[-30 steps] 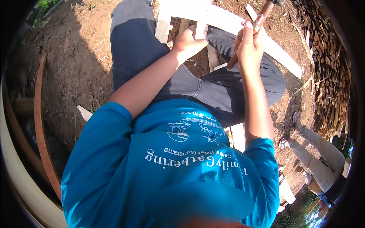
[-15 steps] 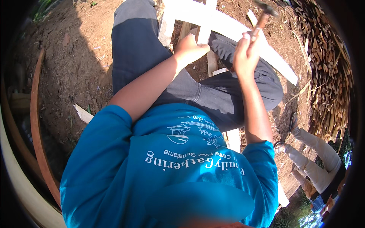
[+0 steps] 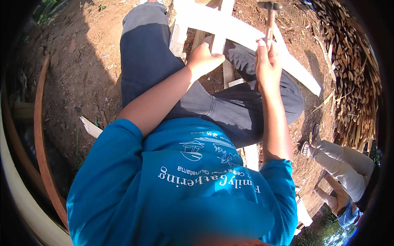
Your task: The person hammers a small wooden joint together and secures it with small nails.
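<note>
My right hand (image 3: 268, 63) is wrapped round the handle of a hammer (image 3: 269, 24). Its dark metal head points away from me, above a pale board. Closer to the middle, my left hand (image 3: 204, 61) is closed at the near end of a light wooden slat (image 3: 219, 40), thumb stretched toward the right. The fingers' undersides are hidden. This slat crosses the wide, sunlit pale board (image 3: 246, 30), which slants from the upper middle down to the right over my lower leg.
My bent legs in dark trousers (image 3: 145, 61) surround the wood. At right stands a large stack of thin wooden pieces (image 3: 355, 78). Below it, another person's legs (image 3: 340, 158) show. Long curved planks (image 3: 41, 123) lie at left, on bare soil (image 3: 96, 49).
The hammer has swung from a rightward tilt to nearly straight ahead, its head moving left. My right hand has turned with it, while my left hand stays almost in place.
</note>
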Demonstrator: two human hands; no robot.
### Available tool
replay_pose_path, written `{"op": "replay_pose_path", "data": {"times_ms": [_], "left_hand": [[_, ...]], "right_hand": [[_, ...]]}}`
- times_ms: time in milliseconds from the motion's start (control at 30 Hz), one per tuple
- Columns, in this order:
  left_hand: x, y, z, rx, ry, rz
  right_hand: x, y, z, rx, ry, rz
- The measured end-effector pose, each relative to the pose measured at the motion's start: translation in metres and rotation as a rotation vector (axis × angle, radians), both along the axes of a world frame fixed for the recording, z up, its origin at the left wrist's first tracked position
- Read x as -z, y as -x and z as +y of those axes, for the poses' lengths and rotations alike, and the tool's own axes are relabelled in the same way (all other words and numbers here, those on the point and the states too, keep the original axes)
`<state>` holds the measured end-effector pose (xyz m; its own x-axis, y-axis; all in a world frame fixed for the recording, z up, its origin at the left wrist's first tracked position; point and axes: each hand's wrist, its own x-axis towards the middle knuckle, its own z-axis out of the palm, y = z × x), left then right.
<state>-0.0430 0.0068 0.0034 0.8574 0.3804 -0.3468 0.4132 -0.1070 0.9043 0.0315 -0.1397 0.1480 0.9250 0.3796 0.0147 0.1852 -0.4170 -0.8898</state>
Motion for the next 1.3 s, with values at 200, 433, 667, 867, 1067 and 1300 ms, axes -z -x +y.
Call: {"op": "replay_pose_path", "data": {"times_ms": [200,433,667,867,1067,1300], "left_hand": [[-0.005,0.001,0.000,-0.004,-0.014,0.010],[-0.004,0.005,0.006,0.002,-0.008,0.009],[-0.001,-0.001,0.002,0.056,0.074,-0.061],[0.007,0.006,0.007,-0.028,-0.007,-0.042],[-0.008,0.001,0.006,0.133,0.112,-0.076],[-0.006,0.005,0.002,-0.050,-0.056,-0.052]], "right_hand": [[-0.052,-0.004,-0.007,0.113,-0.262,-0.571],[-0.006,0.012,0.016,-0.085,0.189,-0.099],[0.022,-0.008,-0.003,-0.159,0.497,0.044],[-0.104,0.007,0.017,-0.068,-0.479,-0.184],[0.045,0.001,-0.015,-0.199,0.633,-0.065],[-0.009,0.013,0.010,-0.061,-0.088,-0.049]]}}
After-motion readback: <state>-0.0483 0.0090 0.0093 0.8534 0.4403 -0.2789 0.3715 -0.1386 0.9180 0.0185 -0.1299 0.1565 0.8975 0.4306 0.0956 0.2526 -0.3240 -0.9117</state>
